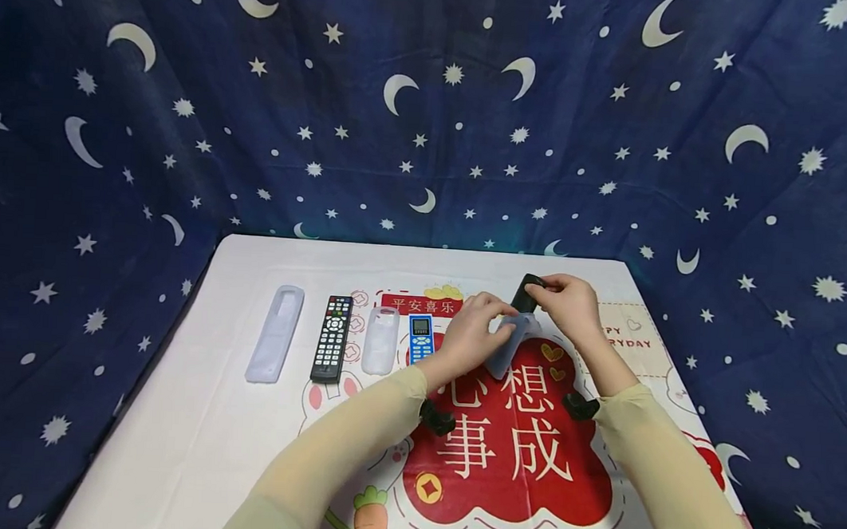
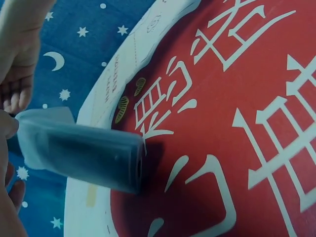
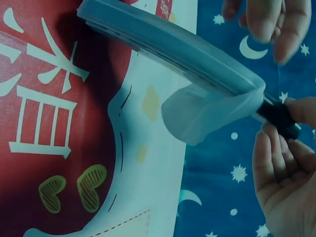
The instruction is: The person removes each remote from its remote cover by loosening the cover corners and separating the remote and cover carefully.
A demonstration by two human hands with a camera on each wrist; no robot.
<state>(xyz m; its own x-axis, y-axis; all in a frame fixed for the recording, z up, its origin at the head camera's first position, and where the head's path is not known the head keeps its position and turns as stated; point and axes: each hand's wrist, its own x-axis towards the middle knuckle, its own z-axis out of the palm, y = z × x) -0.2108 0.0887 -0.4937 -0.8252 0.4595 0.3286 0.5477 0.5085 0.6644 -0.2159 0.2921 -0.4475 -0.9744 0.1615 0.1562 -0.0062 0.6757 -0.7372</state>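
My right hand [image 1: 571,306] pinches the end of a black remote control [image 3: 281,118] that sticks out of a translucent sleeve-like cover [image 3: 177,47]. The rest of the remote shows dark through the cover in the left wrist view. At the mouth, a loose flap [image 3: 212,111] of the cover is folded back and hangs down. My left hand [image 1: 474,327] is close by the mouth, thumb and fingers spread. In the right wrist view a gap shows between its bent fingers [image 3: 286,42] and the cover. The cover's far end slants down over the red printed patch.
To the left lie a blue remote [image 1: 421,336], a small translucent cover [image 1: 380,340], a longer black remote [image 1: 332,340] and a long translucent cover [image 1: 274,334], roughly in a row. A printed white cloth [image 1: 170,443] covers the table. A dark blue star-patterned curtain [image 1: 430,137] hangs behind and around it.
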